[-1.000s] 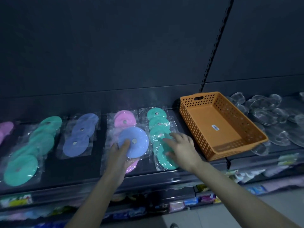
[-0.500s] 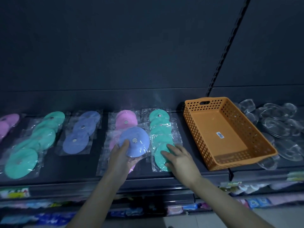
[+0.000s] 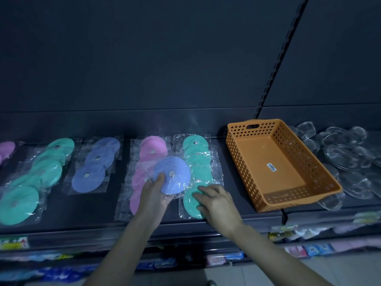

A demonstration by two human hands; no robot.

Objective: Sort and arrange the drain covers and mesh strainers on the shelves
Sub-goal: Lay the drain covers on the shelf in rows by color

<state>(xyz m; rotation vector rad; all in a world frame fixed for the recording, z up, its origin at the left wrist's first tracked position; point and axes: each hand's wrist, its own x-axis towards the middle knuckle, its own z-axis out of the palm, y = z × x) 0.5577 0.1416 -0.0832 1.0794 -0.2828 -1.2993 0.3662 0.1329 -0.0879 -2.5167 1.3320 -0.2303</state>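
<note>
Mid-sort: left hand pinches a stray blue cover; right hand lies spread on the teal row. Next, likely, leftward to the blue row.

1. Left hand grips the blue drain cover at its lower left edge, thumb pressed on its top face.
2. Right hand lies palm down just right of that cover, fingers spread and fairly straight.
3. Both bare forearms reach up from below the cover, angled toward each other.
</note>
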